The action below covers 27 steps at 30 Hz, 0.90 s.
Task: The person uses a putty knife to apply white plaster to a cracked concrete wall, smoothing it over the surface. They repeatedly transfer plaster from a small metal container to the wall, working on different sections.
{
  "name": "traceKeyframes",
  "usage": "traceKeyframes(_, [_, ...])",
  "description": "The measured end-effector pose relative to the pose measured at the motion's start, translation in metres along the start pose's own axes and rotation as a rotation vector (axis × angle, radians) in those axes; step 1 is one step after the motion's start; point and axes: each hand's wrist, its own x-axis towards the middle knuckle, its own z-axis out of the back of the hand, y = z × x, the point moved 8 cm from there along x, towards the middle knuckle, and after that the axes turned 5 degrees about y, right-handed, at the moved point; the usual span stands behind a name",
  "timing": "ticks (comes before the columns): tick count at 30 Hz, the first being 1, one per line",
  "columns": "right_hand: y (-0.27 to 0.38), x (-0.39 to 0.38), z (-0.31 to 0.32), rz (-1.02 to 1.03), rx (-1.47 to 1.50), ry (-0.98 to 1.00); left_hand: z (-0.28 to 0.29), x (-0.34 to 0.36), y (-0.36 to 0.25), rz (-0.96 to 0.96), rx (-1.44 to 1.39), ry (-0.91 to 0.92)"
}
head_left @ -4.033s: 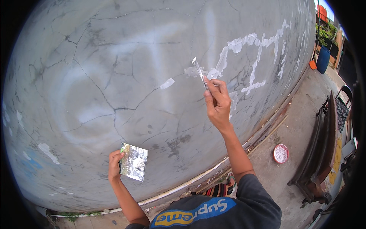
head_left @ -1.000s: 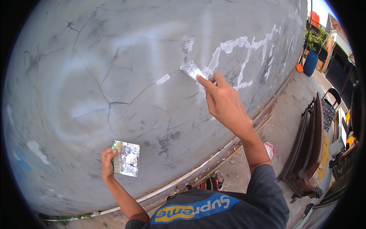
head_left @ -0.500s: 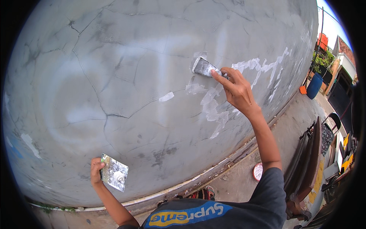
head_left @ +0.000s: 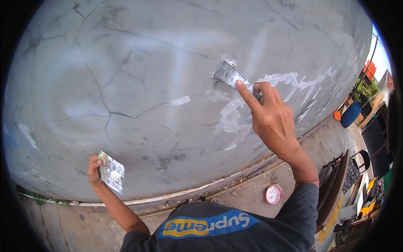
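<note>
My right hand [head_left: 275,119] is closed round the handle of a putty knife [head_left: 228,74], its index finger stretched along the blade. The broad blade lies against the cracked grey wall [head_left: 147,80], over a small patch of whitish filler [head_left: 230,57]. A dab of filler shows at the blade's upper edge. Lower left, my left hand [head_left: 95,169] grips a thin rectangular plate [head_left: 111,173] by its left edge. White filler is smeared over that plate, with a thicker lump near its middle. More dried-looking filler strips [head_left: 234,122] run along cracks below and right of the knife.
On the concrete ground stands a round red-rimmed tub [head_left: 273,194] with white stuff inside. A brown wooden bench [head_left: 333,191] is at the right, near piled items. Farther off are a blue barrel [head_left: 350,114] and plants [head_left: 366,92]. A pale pipe [head_left: 168,195] follows the wall's foot.
The putty knife's blade has tilted further, and a dab of filler now shows at its edge. My left hand and the plate sit higher and further left. The view has shifted, baring more of the tub.
</note>
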Motion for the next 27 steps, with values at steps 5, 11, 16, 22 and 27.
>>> traceKeyframes(5, [-0.01,-0.029,0.003,-0.118,-0.085,0.089,-0.001,-0.001,0.001,0.064,0.048,0.057])
traceKeyframes(11, [-0.001,-0.005,0.029,-0.033,-0.064,-0.105,0.009,-0.002,0.007,0.06,0.034,-0.014])
traceKeyframes(16, [-0.003,-0.003,0.016,-0.075,-0.101,0.002,0.01,0.003,0.004,0.096,0.095,0.082])
traceKeyframes(22, [0.008,-0.018,0.001,0.049,0.072,-0.183,0.008,-0.001,0.006,0.047,0.054,-0.022])
traceKeyframes(27, [-0.003,-0.011,-0.044,0.114,0.213,-0.205,0.012,0.001,0.008,0.048,0.13,-0.004])
